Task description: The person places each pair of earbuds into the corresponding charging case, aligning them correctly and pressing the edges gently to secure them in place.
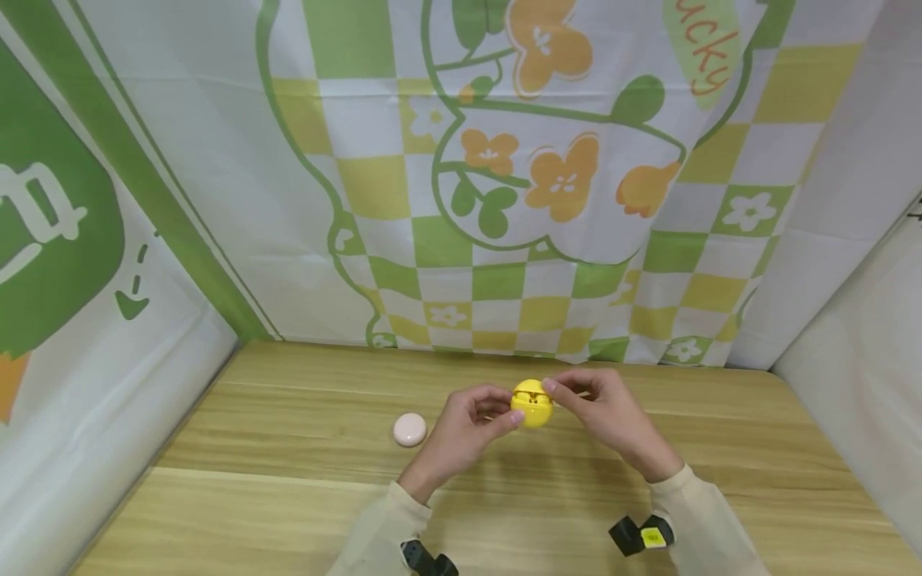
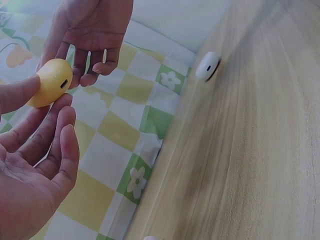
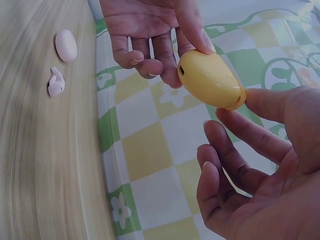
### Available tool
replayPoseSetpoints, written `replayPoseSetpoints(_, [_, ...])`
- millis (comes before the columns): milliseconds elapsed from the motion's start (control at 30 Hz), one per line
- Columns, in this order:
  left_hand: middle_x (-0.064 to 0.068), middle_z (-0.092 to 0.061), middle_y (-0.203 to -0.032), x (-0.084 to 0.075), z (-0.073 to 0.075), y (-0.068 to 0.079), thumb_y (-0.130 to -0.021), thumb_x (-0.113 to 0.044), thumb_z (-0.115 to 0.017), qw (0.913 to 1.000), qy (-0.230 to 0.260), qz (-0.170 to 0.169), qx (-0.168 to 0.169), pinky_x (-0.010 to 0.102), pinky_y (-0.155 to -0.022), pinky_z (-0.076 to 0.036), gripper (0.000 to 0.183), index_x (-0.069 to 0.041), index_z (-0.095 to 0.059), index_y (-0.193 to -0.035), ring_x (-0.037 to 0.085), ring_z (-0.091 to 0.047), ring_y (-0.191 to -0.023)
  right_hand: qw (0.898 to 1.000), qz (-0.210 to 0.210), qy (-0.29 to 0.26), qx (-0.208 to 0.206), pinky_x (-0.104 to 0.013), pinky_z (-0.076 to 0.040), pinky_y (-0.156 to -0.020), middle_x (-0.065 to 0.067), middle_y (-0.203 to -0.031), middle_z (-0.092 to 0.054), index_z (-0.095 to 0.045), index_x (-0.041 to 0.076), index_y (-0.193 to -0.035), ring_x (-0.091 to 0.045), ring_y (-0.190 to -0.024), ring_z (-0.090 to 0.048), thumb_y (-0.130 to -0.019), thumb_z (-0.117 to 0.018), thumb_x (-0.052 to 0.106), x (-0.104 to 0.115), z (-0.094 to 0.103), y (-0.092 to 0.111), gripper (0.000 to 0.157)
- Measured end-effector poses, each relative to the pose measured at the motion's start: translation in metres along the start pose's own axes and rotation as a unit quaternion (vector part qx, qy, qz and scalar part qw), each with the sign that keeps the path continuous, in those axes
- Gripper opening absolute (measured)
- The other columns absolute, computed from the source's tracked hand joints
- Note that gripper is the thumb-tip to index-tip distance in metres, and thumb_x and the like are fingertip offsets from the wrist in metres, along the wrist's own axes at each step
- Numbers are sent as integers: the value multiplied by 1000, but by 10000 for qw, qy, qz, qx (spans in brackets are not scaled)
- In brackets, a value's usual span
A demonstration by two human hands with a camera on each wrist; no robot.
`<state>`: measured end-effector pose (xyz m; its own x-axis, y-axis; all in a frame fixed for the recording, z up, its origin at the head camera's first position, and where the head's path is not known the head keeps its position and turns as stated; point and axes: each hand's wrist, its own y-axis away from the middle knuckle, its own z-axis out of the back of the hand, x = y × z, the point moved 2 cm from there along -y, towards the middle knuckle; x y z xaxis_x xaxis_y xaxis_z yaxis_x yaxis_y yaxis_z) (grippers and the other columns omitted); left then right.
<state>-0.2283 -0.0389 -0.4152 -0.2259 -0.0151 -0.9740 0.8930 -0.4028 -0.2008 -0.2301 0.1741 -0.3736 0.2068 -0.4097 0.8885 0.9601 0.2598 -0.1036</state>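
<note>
Two sleeves [image 1: 378, 528], fingers [image 1: 504, 426] holding one yellow case [image 1: 532, 414]

The case [image 1: 534, 412] is yellow, the cloth [image 1: 499, 282] green-checked.

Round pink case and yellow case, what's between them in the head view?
The left hand lies between the round pink case and the yellow case in the head view, its fingers holding the yellow case.
</note>
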Motion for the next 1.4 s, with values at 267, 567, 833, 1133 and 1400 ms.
replayPoseSetpoints(267, [18,-72,-109,1,1,0,-99,-15,-68,9999,122,15,27,39,-87,-57,27,5,-66,-118,22,-69,-94,9996,237,-17,-159,-32,-56,-76,-7,-106,-74,-77,5,-108,-23,-92,-68,-98,-70,23,1,-3,1,21])
replayPoseSetpoints(567, [19,-72,-111,2,2,0,-99,-15,-68,9995,297,41,76,37,-87,-58,28,5,-66,-119,21,-69,-95,9984,421,222,-289,-29,-56,-76,-3,-103,-75,-77,8,-105,-19,-91,-67,-97,-72,24,2,-5,2,19])
replayPoseSetpoints(833, [18,-72,-109,3,2,-1,-99,-13,-68,9994,319,151,-29,46,-89,-57,27,6,-66,-119,38,-68,-100,9953,670,549,-435,-36,-54,-82,3,-100,-72,-75,10,-113,-18,-95,-64,-93,-77,23,4,-4,4,24])
replayPoseSetpoints(1133, [17,-72,-106,3,1,-1,-98,-11,-69,9990,342,211,-180,40,-87,-57,26,7,-66,-116,23,-69,-93,9879,1150,870,-581,-42,-53,-83,2,-105,-70,-74,14,-114,-21,-100,-62,-86,-84,23,0,-3,10,31])
replayPoseSetpoints(1400, [15,-73,-104,4,1,-1,-97,-11,-70,9987,327,271,-273,43,-87,-57,25,7,-67,-114,23,-69,-92,9825,1431,1014,-622,-43,-53,-83,-2,-108,-69,-72,14,-116,-19,-100,-60,-79,-90,23,-2,-4,14,42])
